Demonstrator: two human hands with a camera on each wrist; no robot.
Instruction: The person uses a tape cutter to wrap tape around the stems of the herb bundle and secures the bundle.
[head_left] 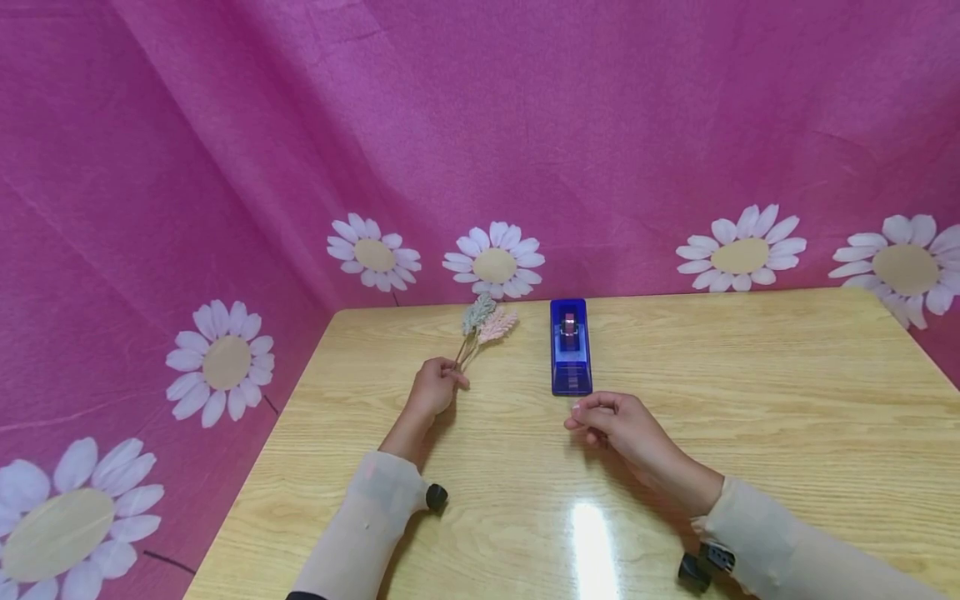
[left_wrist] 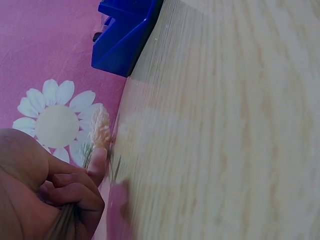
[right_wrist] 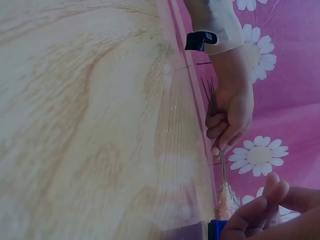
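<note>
My left hand (head_left: 435, 387) grips the thin stems (right_wrist: 223, 167) of a small bunch of dried flowers, with the fingers curled round them. One head is pale green (head_left: 477, 314) and the other is fluffy pink (head_left: 498, 325); both point toward the back of the table. A blue tape dispenser (head_left: 572, 377) stands to the right of the bunch, its roll inside. Just in front of the dispenser is my right hand (head_left: 618, 425), with thumb and fingertips drawn close together. I cannot tell whether a clear piece of tape is between them.
The wood-grain table (head_left: 750, 375) spreads under both hands. A pink cloth (head_left: 600, 150) printed with large white daisies hangs along its back and left sides. Each sleeve carries a small black device (head_left: 437, 497) at the wrist. Light glares off the table near its front.
</note>
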